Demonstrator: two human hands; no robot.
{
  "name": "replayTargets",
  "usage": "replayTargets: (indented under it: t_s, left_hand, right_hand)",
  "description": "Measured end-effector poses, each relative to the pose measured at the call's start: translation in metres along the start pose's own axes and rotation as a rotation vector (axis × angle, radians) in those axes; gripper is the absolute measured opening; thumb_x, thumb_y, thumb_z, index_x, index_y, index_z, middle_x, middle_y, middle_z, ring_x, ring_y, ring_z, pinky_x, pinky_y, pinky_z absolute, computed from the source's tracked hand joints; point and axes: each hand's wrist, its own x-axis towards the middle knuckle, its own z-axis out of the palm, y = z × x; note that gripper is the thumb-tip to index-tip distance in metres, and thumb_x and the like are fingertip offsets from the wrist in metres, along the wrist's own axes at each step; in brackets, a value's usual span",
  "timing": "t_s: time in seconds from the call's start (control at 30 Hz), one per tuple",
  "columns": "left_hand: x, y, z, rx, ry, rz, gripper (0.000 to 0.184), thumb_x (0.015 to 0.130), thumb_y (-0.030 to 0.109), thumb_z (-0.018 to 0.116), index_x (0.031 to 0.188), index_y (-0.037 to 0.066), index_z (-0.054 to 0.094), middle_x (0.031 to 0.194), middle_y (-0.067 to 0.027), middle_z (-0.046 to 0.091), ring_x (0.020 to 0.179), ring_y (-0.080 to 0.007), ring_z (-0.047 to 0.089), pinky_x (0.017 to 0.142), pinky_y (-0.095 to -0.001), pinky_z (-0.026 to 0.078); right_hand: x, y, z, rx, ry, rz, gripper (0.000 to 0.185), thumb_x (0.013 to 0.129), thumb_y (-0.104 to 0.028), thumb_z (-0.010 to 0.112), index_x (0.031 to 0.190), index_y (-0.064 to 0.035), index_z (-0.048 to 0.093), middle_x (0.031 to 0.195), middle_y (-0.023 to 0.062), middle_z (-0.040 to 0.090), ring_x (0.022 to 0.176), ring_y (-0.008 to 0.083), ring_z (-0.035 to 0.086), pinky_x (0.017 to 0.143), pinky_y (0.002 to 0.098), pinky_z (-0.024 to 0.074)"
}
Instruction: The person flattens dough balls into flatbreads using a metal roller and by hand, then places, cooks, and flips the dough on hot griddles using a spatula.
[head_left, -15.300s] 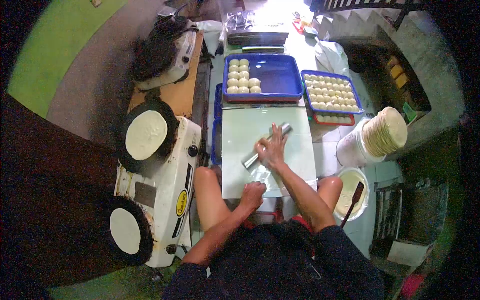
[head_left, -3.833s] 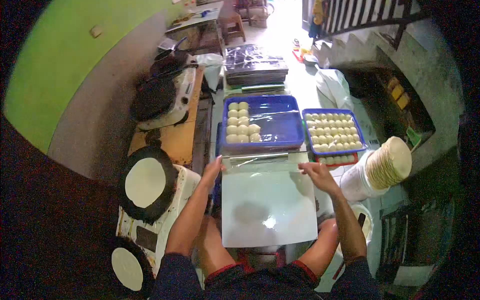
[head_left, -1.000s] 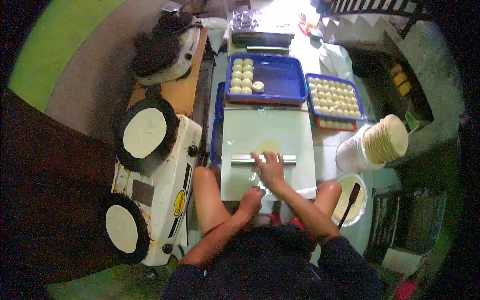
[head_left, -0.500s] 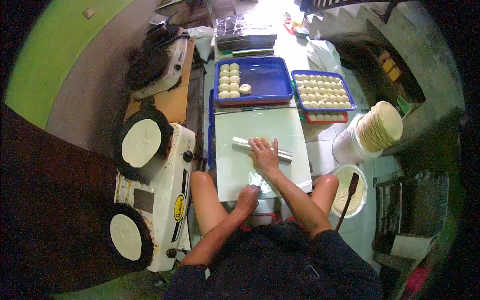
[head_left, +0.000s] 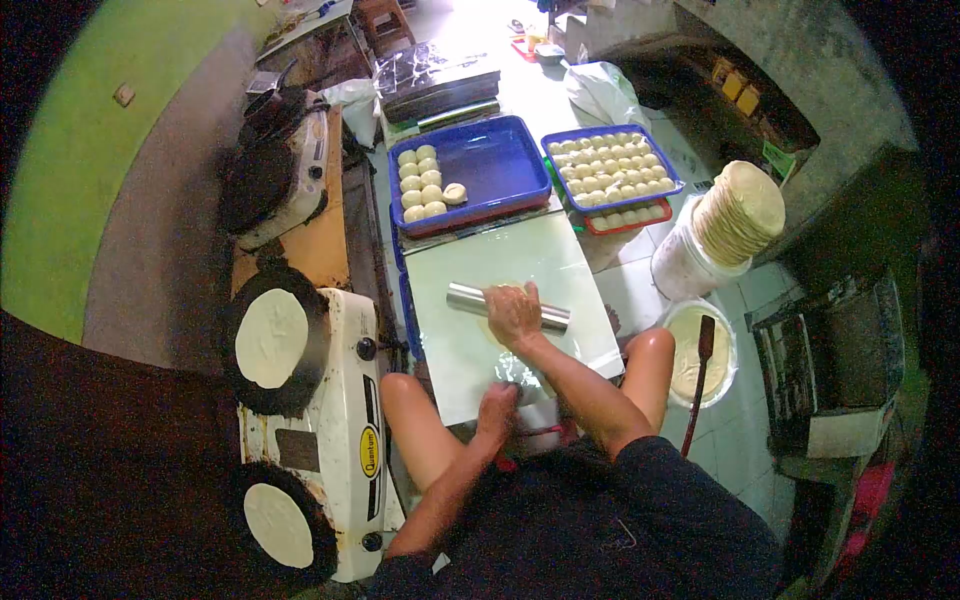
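A metal rolling pin (head_left: pixel 465 294) lies across the pale board (head_left: pixel 560 265). My right hand (head_left: pixel 515 312) rests on its middle, fingers curled over it. A thin piece of dough (head_left: pixel 492 333) shows partly beneath the pin; the hand and pin cover most of it. My left hand (head_left: pixel 496 408) is closed at the board's near edge, apart from the pin. Something dark shows at its fingertips, too unclear to name.
Behind the board, a blue tray (head_left: pixel 505 160) holds dough balls; another full tray (head_left: pixel 672 188) stands right. Flat rounds (head_left: pixel 272 338) lie on two dark pans over a white stove (head_left: pixel 345 400) at left. Stacked rounds (head_left: pixel 745 215) top a bucket; a batter bucket (head_left: pixel 728 375) stands nearer.
My right hand has drawn the rolling pin slightly nearer over the dough, and its spread fingers have curled in. My left hand stays near the board's edge. The camera view has shifted and turned.
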Motion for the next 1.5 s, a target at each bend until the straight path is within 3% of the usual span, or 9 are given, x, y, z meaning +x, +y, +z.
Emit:
replayTargets:
  t_s: [0.23, 0.27, 0.37, 0.4, 0.53, 0.8, 1.07, 1.3, 1.5]
  left_hand:
    - [0.002, 0.017, -0.014, 0.121, -0.016, 0.106, 0.027, 0.064, -0.003, 0.07, 0.09, 0.003, 0.062, 0.093, -0.0177, 0.061, 0.093, -0.0394, 0.06, 0.083, -0.0492, 0.051]
    - [0.002, 0.014, -0.012, 0.126, -0.023, 0.114, 0.029, 0.064, -0.003, 0.07, 0.091, 0.004, 0.062, 0.093, -0.0173, 0.061, 0.093, -0.0388, 0.06, 0.084, -0.0486, 0.051]
    - [0.002, 0.009, -0.006, 0.16, -0.043, 0.134, 0.032, 0.063, -0.002, 0.071, 0.093, 0.005, 0.063, 0.093, -0.0164, 0.062, 0.094, -0.0372, 0.06, 0.085, -0.047, 0.051]
    - [0.002, 0.01, -0.007, 0.184, -0.051, 0.138, 0.033, 0.063, -0.002, 0.071, 0.094, 0.006, 0.063, 0.094, -0.0162, 0.062, 0.094, -0.0369, 0.06, 0.085, -0.0467, 0.051]
    - [0.003, 0.01, -0.01, 0.172, -0.051, 0.149, 0.032, 0.063, -0.002, 0.071, 0.093, 0.007, 0.064, 0.093, -0.0161, 0.062, 0.095, -0.0366, 0.059, 0.085, -0.0469, 0.051]
    - [0.005, 0.001, -0.003, 0.206, -0.041, 0.148, 0.031, 0.063, -0.002, 0.071, 0.092, 0.004, 0.063, 0.094, -0.0176, 0.063, 0.094, -0.0379, 0.06, 0.084, -0.047, 0.052]
    - [0.008, 0.008, -0.01, 0.222, -0.081, 0.14, 0.03, 0.062, -0.005, 0.074, 0.089, 0.004, 0.063, 0.093, -0.0177, 0.064, 0.092, -0.0387, 0.06, 0.082, -0.0474, 0.052]
    - [0.006, 0.031, -0.023, 0.223, -0.094, 0.093, 0.025, 0.063, -0.005, 0.07, 0.085, 0.004, 0.063, 0.089, -0.017, 0.063, 0.089, -0.0393, 0.059, 0.08, -0.0478, 0.049]
    - [0.012, 0.015, -0.017, 0.125, -0.132, 0.103, 0.026, 0.062, -0.007, 0.062, 0.086, 0.003, 0.062, 0.082, -0.0169, 0.061, 0.085, -0.0391, 0.058, 0.079, -0.0469, 0.048]
  right_hand:
    - [0.014, 0.004, 0.002, 0.058, 0.177, -0.003, 0.021, 0.083, -0.028, 0.064, 0.087, -0.0128, 0.078, 0.157, 0.0205, 0.036, 0.149, 0.0403, 0.025, 0.119, 0.0655, 0.0061]
    - [0.018, 0.008, -0.001, 0.081, 0.037, 0.012, 0.036, 0.075, -0.025, 0.068, 0.108, -0.0112, 0.077, 0.164, 0.0256, 0.013, 0.151, 0.0468, 0.009, 0.119, 0.0673, 0.0051]
    - [0.021, 0.006, 0.004, 0.232, 0.074, 0.0, 0.063, 0.073, -0.021, 0.068, 0.134, -0.0093, 0.063, 0.162, 0.0319, 0.009, 0.15, 0.0519, 0.005, 0.118, 0.0671, 0.0097]
    - [0.027, 0.011, 0.013, 0.111, 0.007, -0.041, 0.094, 0.07, -0.016, 0.067, 0.156, -0.008, 0.031, 0.161, 0.0357, 0.005, 0.149, 0.0547, 0.002, 0.12, 0.0605, 0.0182]
    - [0.026, 0.02, 0.033, 0.178, -0.032, -0.194, 0.104, 0.073, -0.006, 0.066, 0.16, -0.0069, 0.008, 0.16, 0.0329, 0.014, 0.148, 0.0491, 0.021, 0.118, 0.0503, 0.032]
    - [-0.016, 0.004, -0.006, -0.07, -0.269, -0.285, 0.068, 0.089, -0.013, 0.067, 0.149, -0.0303, 0.042, 0.151, -0.0045, 0.046, 0.135, 0.0243, 0.048, 0.114, 0.0636, 0.0249]
    - [-0.044, 0.027, -0.029, 0.046, -0.303, -0.443, 0.035, 0.097, -0.041, 0.051, 0.122, -0.0256, 0.07, 0.158, 0.006, 0.038, 0.153, 0.0306, 0.017, 0.119, 0.0672, 0.006]
    - [-0.045, 0.043, -0.029, 0.152, -0.138, -0.214, 0.056, 0.085, -0.02, 0.058, 0.141, -0.0295, 0.058, 0.167, 0.0182, 0.006, 0.153, 0.0463, 0.002, 0.116, 0.0681, 0.0192]
    - [-0.028, 0.044, -0.018, -0.049, -0.014, -0.221, 0.07, 0.084, -0.012, 0.068, 0.148, -0.0322, 0.047, 0.147, 0.0108, 0.047, 0.121, 0.0297, 0.054, 0.102, 0.0508, 0.039]
